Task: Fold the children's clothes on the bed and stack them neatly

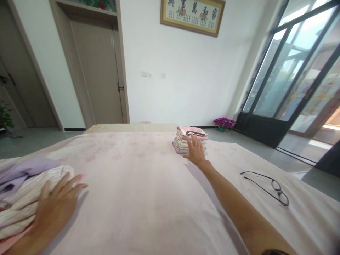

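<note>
On the left, my left hand [60,198] rests against a loose heap of clothes, its fingers spread. The heap holds a cream striped garment [22,209] with a lilac one [34,166] behind it and some pink cloth underneath. Farther off, my right hand [196,150] reaches to a neat stack of folded clothes [182,143], fingers stretched out over its near side. A pink folded piece with a dark brown band lies on top of that stack. Whether the right fingertips press on the cloth I cannot tell.
A pale pink flowered sheet [140,187] covers the broad surface before me. Black-framed glasses [276,189] lie unfolded on its right side. Beyond the far edge stand a potted purple flower [224,124], a white wall and a door [95,67]. Glass doors [281,78] are at the right.
</note>
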A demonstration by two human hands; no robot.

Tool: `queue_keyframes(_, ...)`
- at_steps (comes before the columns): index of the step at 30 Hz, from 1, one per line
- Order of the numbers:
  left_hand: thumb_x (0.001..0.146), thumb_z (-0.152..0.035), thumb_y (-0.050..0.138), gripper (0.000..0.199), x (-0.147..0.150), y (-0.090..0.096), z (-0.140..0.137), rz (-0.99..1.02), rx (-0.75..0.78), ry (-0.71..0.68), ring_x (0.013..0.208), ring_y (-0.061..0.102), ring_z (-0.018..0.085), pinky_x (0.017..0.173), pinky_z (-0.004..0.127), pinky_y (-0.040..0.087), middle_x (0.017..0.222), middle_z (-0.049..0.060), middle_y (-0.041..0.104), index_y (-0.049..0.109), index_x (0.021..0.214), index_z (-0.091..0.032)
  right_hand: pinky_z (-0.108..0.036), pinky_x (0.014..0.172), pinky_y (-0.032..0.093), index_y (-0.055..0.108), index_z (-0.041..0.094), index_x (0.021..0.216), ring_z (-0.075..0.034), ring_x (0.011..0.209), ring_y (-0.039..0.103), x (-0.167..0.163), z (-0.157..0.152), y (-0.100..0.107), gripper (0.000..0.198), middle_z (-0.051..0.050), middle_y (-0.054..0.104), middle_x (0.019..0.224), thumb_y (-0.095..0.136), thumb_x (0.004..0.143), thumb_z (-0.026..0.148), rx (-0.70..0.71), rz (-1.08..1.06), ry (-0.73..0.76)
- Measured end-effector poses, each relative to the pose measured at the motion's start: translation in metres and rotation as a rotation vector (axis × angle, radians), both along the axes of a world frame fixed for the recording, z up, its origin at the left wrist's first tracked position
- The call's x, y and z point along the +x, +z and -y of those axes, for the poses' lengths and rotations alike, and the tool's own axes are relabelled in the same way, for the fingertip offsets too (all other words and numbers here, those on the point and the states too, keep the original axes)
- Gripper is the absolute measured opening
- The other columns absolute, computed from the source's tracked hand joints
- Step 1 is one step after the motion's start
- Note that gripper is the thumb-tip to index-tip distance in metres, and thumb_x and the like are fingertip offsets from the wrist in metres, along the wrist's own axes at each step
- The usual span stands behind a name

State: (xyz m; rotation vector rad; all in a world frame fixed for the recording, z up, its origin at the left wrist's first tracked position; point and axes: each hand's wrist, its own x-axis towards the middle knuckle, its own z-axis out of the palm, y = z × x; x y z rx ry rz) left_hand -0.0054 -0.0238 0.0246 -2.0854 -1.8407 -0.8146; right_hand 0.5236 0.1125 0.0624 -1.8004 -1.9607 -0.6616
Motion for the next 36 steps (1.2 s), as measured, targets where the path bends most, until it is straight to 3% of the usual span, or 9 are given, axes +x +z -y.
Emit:
queue_keyframes(2, 0.084, -0.028, 0.046, 0.034, 0.020, -0.025, -0.031, -0.142, -0.001, -0.116, 0.140, 0.038, 0.034, 0.117, 0.059, 0.020, 0.135, 0.007, 0.061, 0.072, 0.105, -0.027, -0.058, 0.117, 0.006, 0.016, 0.019, 0.156, -0.039, 0.148, 0.000, 0.009, -0.018, 0.010, 0.115, -0.018, 0.005, 0.163, 0.084, 0.065, 0.033, 0.003, 0.096, -0.012)
queue_keyframes(4, 0.087, -0.030, 0.046, 0.037, 0.028, -0.048, -0.051, -0.181, -0.042, -0.194, 0.138, 0.043, 0.031, 0.117, 0.054, 0.026, 0.134, 0.006, 0.063, 0.071, 0.114, -0.027, -0.061, 0.116, 0.003, 0.015, 0.020, 0.157, -0.041, 0.148, -0.001, 0.014, -0.034, 0.016, 0.118, -0.017, 0.003, 0.163, 0.085, 0.063, 0.031, -0.002, 0.145, -0.004)
queue_keyframes(9, 0.091, -0.035, 0.043, 0.041, 0.012, -0.079, -0.063, -0.062, -0.128, -0.202, 0.128, 0.055, 0.023, 0.112, 0.042, 0.042, 0.133, 0.001, 0.064, 0.066, 0.124, -0.029, -0.062, 0.115, 0.004, 0.017, 0.023, 0.157, -0.042, 0.147, 0.007, 0.020, -0.060, 0.014, 0.122, -0.017, 0.010, 0.163, 0.088, 0.058, 0.026, -0.070, 0.220, 0.080)
queue_keyframes(15, 0.090, -0.036, 0.043, 0.040, 0.008, -0.075, -0.064, -0.011, -0.141, -0.212, 0.124, 0.059, 0.024, 0.110, 0.043, 0.044, 0.130, 0.000, 0.066, 0.068, 0.120, -0.030, -0.049, 0.114, 0.022, 0.021, 0.026, 0.156, -0.037, 0.144, 0.023, 0.036, -0.075, 0.011, 0.113, -0.015, 0.016, 0.162, 0.081, 0.061, 0.012, -0.144, 0.233, 0.149)
queue_keyframes(20, 0.090, -0.038, 0.043, 0.040, 0.011, -0.071, -0.063, 0.005, -0.146, -0.212, 0.124, 0.058, 0.024, 0.110, 0.044, 0.044, 0.131, 0.001, 0.065, 0.069, 0.120, -0.029, -0.042, 0.108, 0.030, 0.023, 0.025, 0.156, -0.032, 0.138, 0.033, 0.043, -0.076, 0.013, 0.093, -0.015, 0.026, 0.159, 0.055, 0.074, -0.004, -0.130, 0.300, 0.195)
queue_keyframes(24, 0.091, -0.037, 0.042, 0.041, 0.011, -0.073, -0.064, -0.002, -0.147, -0.212, 0.125, 0.058, 0.024, 0.111, 0.045, 0.043, 0.131, 0.002, 0.065, 0.068, 0.121, -0.028, -0.046, 0.104, 0.031, 0.021, 0.027, 0.156, -0.035, 0.138, 0.030, 0.036, -0.072, 0.005, 0.090, -0.014, 0.025, 0.158, 0.051, 0.076, -0.002, -0.069, 0.298, 0.106)
queue_keyframes(27, 0.091, -0.036, 0.042, 0.041, 0.011, -0.074, -0.064, -0.006, -0.143, -0.204, 0.126, 0.057, 0.024, 0.112, 0.046, 0.042, 0.131, 0.002, 0.065, 0.067, 0.122, -0.028, -0.045, 0.097, 0.035, 0.023, 0.027, 0.155, -0.035, 0.129, 0.039, 0.031, -0.071, 0.003, 0.084, -0.015, 0.034, 0.152, 0.051, 0.079, 0.003, -0.059, 0.261, 0.042)
queue_keyframes(31, 0.090, -0.032, 0.044, 0.038, 0.014, -0.071, -0.063, -0.002, -0.133, -0.193, 0.125, 0.057, 0.024, 0.113, 0.045, 0.041, 0.130, 0.002, 0.065, 0.068, 0.120, -0.028, -0.041, 0.090, 0.036, 0.035, 0.025, 0.150, -0.031, 0.111, 0.049, 0.032, -0.069, 0.023, 0.076, -0.015, 0.051, 0.134, 0.051, 0.079, 0.006, -0.065, 0.202, 0.019)
queue_keyframes(36, 0.088, -0.028, 0.045, 0.037, 0.018, -0.068, -0.062, 0.018, -0.117, -0.183, 0.121, 0.060, 0.023, 0.111, 0.044, 0.043, 0.126, 0.003, 0.067, 0.070, 0.115, -0.026, -0.040, 0.090, 0.034, 0.044, 0.022, 0.142, -0.032, 0.109, 0.048, 0.010, -0.045, 0.074, 0.068, -0.014, 0.056, 0.126, 0.059, 0.076, 0.014, 0.152, 0.088, 0.053)
